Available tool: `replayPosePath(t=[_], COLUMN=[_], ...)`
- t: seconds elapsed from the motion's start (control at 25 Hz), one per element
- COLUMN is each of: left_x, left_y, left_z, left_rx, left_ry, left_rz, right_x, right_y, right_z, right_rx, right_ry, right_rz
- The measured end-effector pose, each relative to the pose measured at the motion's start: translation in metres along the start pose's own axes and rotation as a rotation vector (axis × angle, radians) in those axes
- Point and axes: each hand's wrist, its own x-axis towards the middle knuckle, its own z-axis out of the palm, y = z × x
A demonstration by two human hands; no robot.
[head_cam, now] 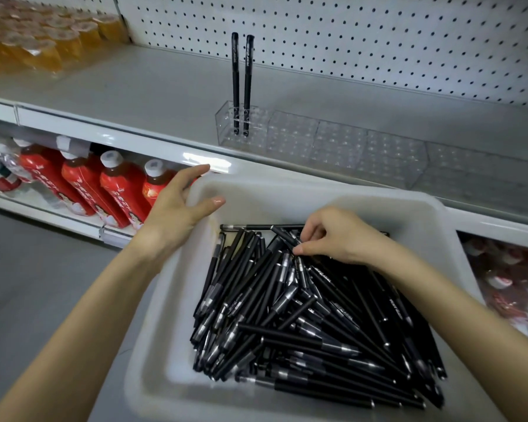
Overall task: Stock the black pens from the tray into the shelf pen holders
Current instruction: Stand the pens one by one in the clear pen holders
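Right hand [333, 236] pinches a black pen [284, 234] (atop the tray [317, 193] pile)

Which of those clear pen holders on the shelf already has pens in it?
The leftmost clear holder, at the end of the row: two black pens stand upright in it. The other holders to its right look empty.

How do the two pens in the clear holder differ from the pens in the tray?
The two pens in the holder stand upright, side by side, slotted into the clear holder; the pens in the tray lie flat in a jumbled, crossing heap. The holder pens are untouched; the right hand pinches one from the tray pile. Both sets are black.
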Motion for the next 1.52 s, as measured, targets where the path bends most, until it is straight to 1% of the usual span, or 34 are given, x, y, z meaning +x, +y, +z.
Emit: replayPosePath(t=[0.08,0.16,0.24,0.28,0.32,0.36,0.4,0.48,0.52,0.56,0.64,0.72,0.8,0.88,0.96,1.04,1.12,1.2,1.28,1.36,1.52], left_x=[0.0,0.001,0.0,-0.002,-0.004,-0.007,-0.009,-0.014,-0.015,-0.014,-0.01,-0.005,0.002,0.01,0.022,0.037,0.054,0.067,0.075,0.078,0.08], left_y=[-0.003,-0.003,0.005,0.012,0.021,0.032,0.044,0.061,0.064,0.066,0.067,0.067,0.068,0.067,0.062,0.058,0.05,0.041,0.034,0.029,0.023], left_z=[-0.001,-0.002,-0.003,-0.002,0.0,0.003,0.007,0.019,0.026,0.032,0.038,0.037,0.037,0.034,0.028,0.018,0.009,0.006,0.008,0.012,0.015], left_rx=[0.034,0.161,0.33,0.363,0.336,0.267,0.17,-0.006,-0.016,0.005,-0.037,-0.08,-0.015,0.066,0.135,0.165,0.193,0.255,0.304,0.328,0.282], left_ry=[-0.008,0.011,0.099,0.162,0.202,0.191,0.118,-0.125,-0.214,-0.248,-0.223,-0.167,-0.109,-0.061,0.037,0.155,0.217,0.212,0.166,0.122,0.086], left_rz=[0.002,0.051,0.157,0.222,0.28,0.317,0.32,0.249,0.233,0.24,0.241,0.224,0.258,0.298,0.333,0.329,0.291,0.257,0.24,0.235,0.23], right_x=[-0.002,-0.006,-0.013,-0.015,-0.017,-0.018,-0.018,-0.014,-0.01,-0.006,0.001,0.008,0.016,0.023,0.03,0.039,0.052,0.067,0.081,0.093,0.105], right_y=[0.003,-0.001,-0.009,-0.015,-0.022,-0.029,-0.036,-0.05,-0.056,-0.062,-0.072,-0.078,-0.083,-0.087,-0.091,-0.094,-0.096,-0.098,-0.097,-0.095,-0.092], right_z=[-0.004,-0.013,-0.024,-0.032,-0.039,-0.046,-0.053,-0.064,-0.069,-0.073,-0.078,-0.08,-0.08,-0.082,-0.092,-0.108,-0.126,-0.136,-0.139,-0.136,-0.134], right_rx=[0.09,0.237,0.424,0.522,0.62,0.715,0.798,0.918,0.952,0.975,1.001,0.992,0.914,0.844,0.835,0.851,0.846,0.792,0.725,0.673,0.645], right_ry=[0.009,0.044,0.144,0.206,0.249,0.269,0.276,0.276,0.278,0.28,0.287,0.316,0.362,0.37,0.391,0.485,0.587,0.651,0.681,0.677,0.656], right_rz=[-0.01,-0.063,-0.163,-0.214,-0.259,-0.3,-0.341,-0.407,-0.431,-0.45,-0.469,-0.443,-0.41,-0.396,-0.395,-0.408,-0.439,-0.468,-0.482,-0.492,-0.494])
